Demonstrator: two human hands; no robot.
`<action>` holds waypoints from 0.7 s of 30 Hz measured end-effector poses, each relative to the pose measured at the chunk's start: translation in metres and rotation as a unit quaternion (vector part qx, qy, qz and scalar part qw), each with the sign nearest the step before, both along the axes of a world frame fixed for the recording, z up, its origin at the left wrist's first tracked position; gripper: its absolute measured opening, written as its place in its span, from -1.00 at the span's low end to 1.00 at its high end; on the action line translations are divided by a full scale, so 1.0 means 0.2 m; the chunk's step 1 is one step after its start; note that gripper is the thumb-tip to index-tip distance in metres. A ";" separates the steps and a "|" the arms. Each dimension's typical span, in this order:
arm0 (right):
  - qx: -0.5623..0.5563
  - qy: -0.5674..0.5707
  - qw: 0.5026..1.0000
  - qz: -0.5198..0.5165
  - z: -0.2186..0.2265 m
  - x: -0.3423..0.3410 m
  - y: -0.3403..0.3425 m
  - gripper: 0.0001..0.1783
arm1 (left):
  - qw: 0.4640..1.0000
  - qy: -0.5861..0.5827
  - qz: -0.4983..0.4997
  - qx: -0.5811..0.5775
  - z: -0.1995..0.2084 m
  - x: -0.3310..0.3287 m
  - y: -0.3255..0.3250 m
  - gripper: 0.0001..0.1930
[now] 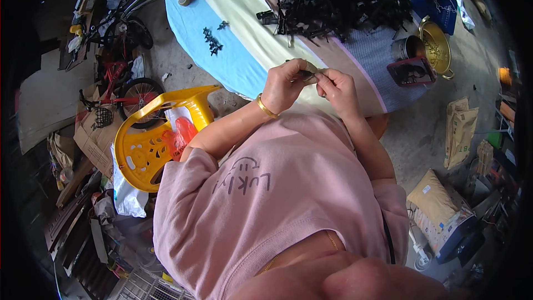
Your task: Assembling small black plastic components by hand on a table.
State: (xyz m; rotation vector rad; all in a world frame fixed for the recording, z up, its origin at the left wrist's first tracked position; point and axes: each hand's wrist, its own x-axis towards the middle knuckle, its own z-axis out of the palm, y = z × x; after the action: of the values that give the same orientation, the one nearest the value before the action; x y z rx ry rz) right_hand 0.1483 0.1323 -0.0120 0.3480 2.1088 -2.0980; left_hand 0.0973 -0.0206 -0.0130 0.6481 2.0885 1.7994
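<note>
My left hand (284,84), with a gold bangle at the wrist, pinches a small black plastic part (305,74) over the table's near edge. The fingertips of my right hand (337,90) are closed at the part's other end, touching the left fingers. Most of the part is hidden by the fingers. Beyond my hands a large heap of black plastic parts (338,0) covers the far side of the striped cloth (244,22). To the left, several small black pieces (211,42) lie together on the cloth's blue stripe.
Right on the table are a phone (411,72), a metal cup (408,48), a gold-coloured pot (437,50) with small pieces inside, and a blue box (435,1). A yellow plastic chair (145,153) stands at my left, near a red bicycle (114,80). Paper sacks (460,132) lie right.
</note>
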 end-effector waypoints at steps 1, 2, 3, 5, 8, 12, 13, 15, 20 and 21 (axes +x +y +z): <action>0.001 -0.001 1.000 -0.002 -0.04 -0.01 0.01 -0.84 | 1.000 -0.001 -0.002 0.001 -0.02 -0.02 0.00 -0.78; -0.006 -0.028 0.999 0.021 -0.08 -0.03 0.03 -0.83 | 0.995 0.066 -0.033 -0.061 -0.03 -0.05 -0.01 -0.73; -0.013 -0.056 0.997 0.044 -0.12 -0.05 0.06 -0.83 | 0.982 0.133 -0.064 -0.121 -0.05 -0.07 -0.01 -0.67; 0.148 -0.040 0.988 0.031 -0.21 -0.12 0.15 -0.82 | 0.974 0.133 -0.041 -0.176 -0.12 -0.09 -0.01 -0.64; 0.442 0.009 0.897 -0.020 -0.33 -0.24 0.27 -0.74 | 0.945 0.126 -0.028 -0.300 -0.33 -0.13 -0.03 -0.60; 0.610 0.002 0.791 -0.041 -0.52 -0.36 0.37 -0.59 | 0.918 0.095 -0.095 -0.374 -0.42 -0.11 -0.04 -0.62; 0.610 0.004 0.791 -0.041 -0.53 -0.36 0.38 -0.59 | 0.917 0.088 -0.127 -0.367 -0.41 -0.11 -0.04 -0.62; 0.611 0.028 0.791 -0.024 -0.55 -0.36 0.40 -0.66 | 0.923 0.102 -0.140 -0.344 -0.39 -0.10 -0.04 -0.61; 0.494 0.095 0.862 -0.063 -0.30 -0.22 0.38 -0.76 | 0.952 0.030 -0.079 -0.295 -0.21 -0.17 0.01 -0.55; 0.431 0.142 0.888 -0.073 -0.24 -0.19 0.35 -0.75 | 0.972 -0.110 -0.090 -0.188 -0.20 -0.19 0.01 -0.55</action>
State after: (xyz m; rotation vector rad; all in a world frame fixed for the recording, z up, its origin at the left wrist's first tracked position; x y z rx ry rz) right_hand 0.1112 0.2024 -0.0603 0.2978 3.1922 -1.1701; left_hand 0.0587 -0.0180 -0.0532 0.4891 2.0647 1.2675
